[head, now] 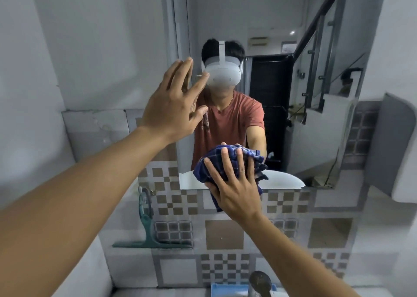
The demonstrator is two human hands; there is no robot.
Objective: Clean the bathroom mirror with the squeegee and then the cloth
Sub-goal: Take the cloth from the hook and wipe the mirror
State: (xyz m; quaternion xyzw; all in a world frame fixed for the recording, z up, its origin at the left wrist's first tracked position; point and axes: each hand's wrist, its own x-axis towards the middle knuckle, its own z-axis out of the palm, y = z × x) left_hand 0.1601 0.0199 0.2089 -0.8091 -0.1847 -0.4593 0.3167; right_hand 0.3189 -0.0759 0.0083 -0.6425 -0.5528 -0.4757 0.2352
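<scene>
The bathroom mirror (293, 116) hangs on the tiled wall ahead and reflects a person in a red shirt. My right hand (234, 184) presses a bunched blue checked cloth (214, 163) flat against the mirror's lower edge, fingers spread over it. Part of the cloth hangs below my palm over the tiles. My left hand (171, 107) is open, fingers apart, its palm against the mirror's left side, holding nothing. A dark green squeegee (149, 226) leans upright against the tiles at the lower left, its blade resting on a ledge.
A metal tap (259, 283) and a blue object (228, 290) sit at the bottom edge. Checkered tiles (223, 233) cover the wall under the mirror. A grey ledge (397, 147) juts out at the right.
</scene>
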